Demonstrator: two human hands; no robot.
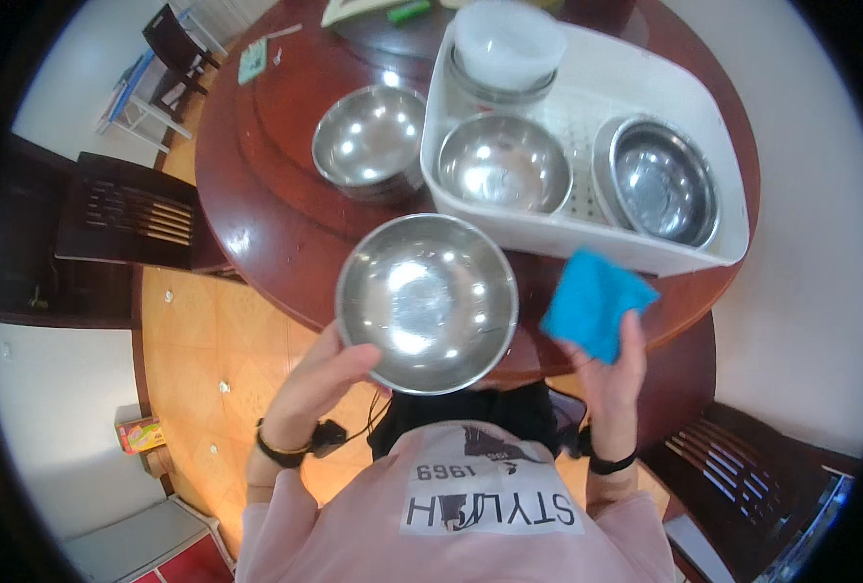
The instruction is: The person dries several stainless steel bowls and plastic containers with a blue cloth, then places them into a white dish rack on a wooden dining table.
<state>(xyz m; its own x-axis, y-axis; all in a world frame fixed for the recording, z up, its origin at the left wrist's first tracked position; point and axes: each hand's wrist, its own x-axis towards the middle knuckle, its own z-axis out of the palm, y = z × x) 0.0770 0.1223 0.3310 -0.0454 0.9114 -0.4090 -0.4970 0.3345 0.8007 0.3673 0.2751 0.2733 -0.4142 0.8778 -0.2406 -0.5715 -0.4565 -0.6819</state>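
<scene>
My left hand (329,375) grips the near-left rim of a stainless steel bowl (428,302), thumb over the edge. The bowl is tilted so that its shiny inside faces me, and nothing lies in it. To its right, my right hand (614,364) holds a folded blue cloth (598,302), apart from the bowl. Beyond the held bowl, to the left of a white plastic basket (548,233), stands a stack of steel bowls (369,138). Inside the basket are one steel bowl (504,164) at the front left and tilted nested bowls (665,182) at the right.
White bowls (508,44) sit in the basket's back left corner. The round wooden table (286,240) also bears a pale green item (253,62) and a bright green object (408,11). Wooden chairs (140,211) stand left and at lower right (737,466); a wall (803,240) rises at right.
</scene>
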